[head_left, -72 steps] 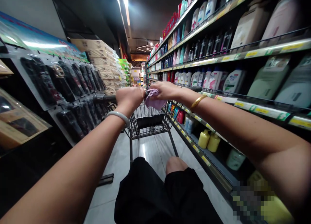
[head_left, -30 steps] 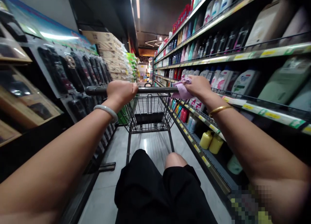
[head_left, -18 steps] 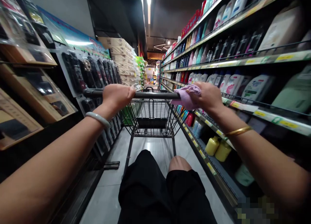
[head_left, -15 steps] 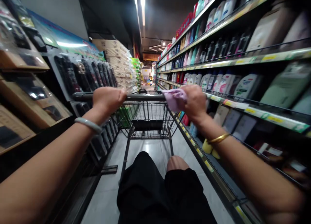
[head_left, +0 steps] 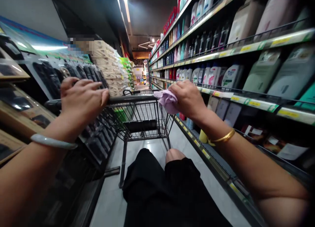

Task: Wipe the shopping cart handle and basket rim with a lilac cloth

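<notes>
From where I stand, the dark grey metal wire shopping cart (head_left: 145, 114) is straight in front of the person, in a store aisle with a pale tiled floor (head_left: 107, 200); its long dark round handle (head_left: 133, 99) runs crosswise under both hands. The left hand (head_left: 82, 97) is partly open, knuckles up, its fingers loosely stretched over the handle's left part rather than wrapped around it; a pale smooth round bangle (head_left: 52, 141) circles that wrist. The right hand (head_left: 188, 99) is closed on a crumpled lilac cloth (head_left: 168, 101), which lies against the handle's right part; a shiny gold-coloured bangle (head_left: 225, 135) sits above that hand. Over on the right, white plastic bottles with coloured labels (head_left: 232, 76) line a long shelf; on the left, tan stacked packages (head_left: 105, 62) rise beyond dark plastic-wrapped goods on a rack (head_left: 46, 77).
</notes>
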A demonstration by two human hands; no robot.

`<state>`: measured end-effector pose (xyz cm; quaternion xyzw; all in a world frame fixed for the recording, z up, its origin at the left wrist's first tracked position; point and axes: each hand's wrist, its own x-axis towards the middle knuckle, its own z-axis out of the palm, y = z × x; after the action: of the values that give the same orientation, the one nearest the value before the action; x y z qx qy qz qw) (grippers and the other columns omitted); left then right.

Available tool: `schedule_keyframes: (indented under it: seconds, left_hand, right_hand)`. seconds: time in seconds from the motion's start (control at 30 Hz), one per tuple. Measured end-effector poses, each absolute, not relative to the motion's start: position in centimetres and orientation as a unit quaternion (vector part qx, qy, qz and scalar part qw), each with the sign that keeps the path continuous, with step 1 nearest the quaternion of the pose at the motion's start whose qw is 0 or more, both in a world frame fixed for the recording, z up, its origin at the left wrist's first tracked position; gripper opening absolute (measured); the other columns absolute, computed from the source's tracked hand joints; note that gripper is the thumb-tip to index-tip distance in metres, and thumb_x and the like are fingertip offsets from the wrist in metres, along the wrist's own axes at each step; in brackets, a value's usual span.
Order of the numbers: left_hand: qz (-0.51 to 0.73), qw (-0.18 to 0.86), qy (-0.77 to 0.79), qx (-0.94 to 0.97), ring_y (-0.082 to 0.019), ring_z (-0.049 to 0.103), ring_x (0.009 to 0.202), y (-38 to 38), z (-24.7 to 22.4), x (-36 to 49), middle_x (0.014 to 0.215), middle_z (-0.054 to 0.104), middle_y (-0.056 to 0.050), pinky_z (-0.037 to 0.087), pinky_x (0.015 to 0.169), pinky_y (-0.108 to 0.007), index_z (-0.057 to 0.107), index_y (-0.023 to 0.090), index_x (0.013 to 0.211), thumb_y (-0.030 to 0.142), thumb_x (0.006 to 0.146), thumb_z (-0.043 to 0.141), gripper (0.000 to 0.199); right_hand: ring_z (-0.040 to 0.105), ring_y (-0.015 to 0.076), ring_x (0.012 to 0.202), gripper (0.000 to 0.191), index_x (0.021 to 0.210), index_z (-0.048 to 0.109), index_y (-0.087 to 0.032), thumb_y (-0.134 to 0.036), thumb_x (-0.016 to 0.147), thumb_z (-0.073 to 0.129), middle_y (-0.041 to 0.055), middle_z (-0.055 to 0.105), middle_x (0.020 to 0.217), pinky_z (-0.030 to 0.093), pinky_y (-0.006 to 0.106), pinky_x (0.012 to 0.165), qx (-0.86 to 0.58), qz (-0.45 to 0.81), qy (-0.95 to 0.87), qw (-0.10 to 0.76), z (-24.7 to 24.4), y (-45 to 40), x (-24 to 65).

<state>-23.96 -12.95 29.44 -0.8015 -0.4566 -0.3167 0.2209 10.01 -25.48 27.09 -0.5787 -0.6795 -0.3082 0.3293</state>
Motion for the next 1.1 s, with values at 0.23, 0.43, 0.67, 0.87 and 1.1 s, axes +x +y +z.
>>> schedule_keyframes:
  seconds: [0.23,0.43,0.67,0.87,1.1]
  left_hand:
    - [-0.26,0.249,-0.461,-0.811,-0.034,0.065,0.111,-13.6,29.1,-17.1,0.116,0.075,-0.019,0.041,0.085,-0.04,0.077,0.013,0.11,0.057,0.102,0.005,0.085]
    - [-0.244,0.246,-0.523,-0.779,-0.038,0.069,0.098,-12.7,28.0,-15.7,0.102,0.076,-0.024,0.041,0.072,-0.04,0.081,0.009,0.103,0.06,0.099,-0.001,0.096]
    - [-0.242,0.262,-0.536,-0.765,-0.035,0.069,0.093,-13.2,28.0,-16.4,0.097,0.077,-0.022,0.04,0.067,-0.039,0.082,0.012,0.098,0.052,0.099,0.003,0.089]
    - [-0.241,0.259,-0.535,-0.767,-0.037,0.07,0.09,-13.1,28.1,-16.8,0.095,0.075,-0.025,0.04,0.066,-0.041,0.082,0.009,0.098,0.048,0.1,0.003,0.089]
    - [-0.234,0.25,-0.54,-0.769,-0.038,0.069,0.093,-13.0,28.1,-16.9,0.097,0.075,-0.024,0.042,0.069,-0.043,0.082,0.011,0.099,0.052,0.1,0.006,0.087]
  right_hand:
    - [0.065,0.0237,0.093,0.03,0.111,0.072,-0.019,-0.042,0.094,0.065,0.0073,0.073,0.103,0.05,0.035,0.08,-0.639,-0.137,-0.689,0.313,30.8,-23.7,11.4]
    - [0.058,0.0335,0.125,0.033,0.122,0.068,-0.026,-0.044,0.097,0.056,0.0122,0.068,0.125,0.045,0.051,0.107,-0.598,-0.315,-0.606,0.419,23.8,-24.3,11.5]
    - [0.058,0.0331,0.127,0.039,0.132,0.063,-0.027,-0.04,0.099,0.047,0.0134,0.066,0.128,0.047,0.053,0.108,-0.587,-0.347,-0.511,0.524,20.9,-24.5,11.3]
    - [0.049,0.0374,0.14,0.043,0.138,0.063,-0.028,-0.043,0.101,0.048,0.0127,0.064,0.138,0.038,0.061,0.117,-0.621,-0.38,-0.503,0.466,21.9,-22.2,5.6]
    - [0.053,0.0237,0.137,0.028,0.12,0.071,-0.051,-0.034,0.099,0.061,-0.005,0.069,0.132,0.032,0.053,0.13,-0.521,-0.394,-0.668,0.357,16.3,-19.0,4.6]
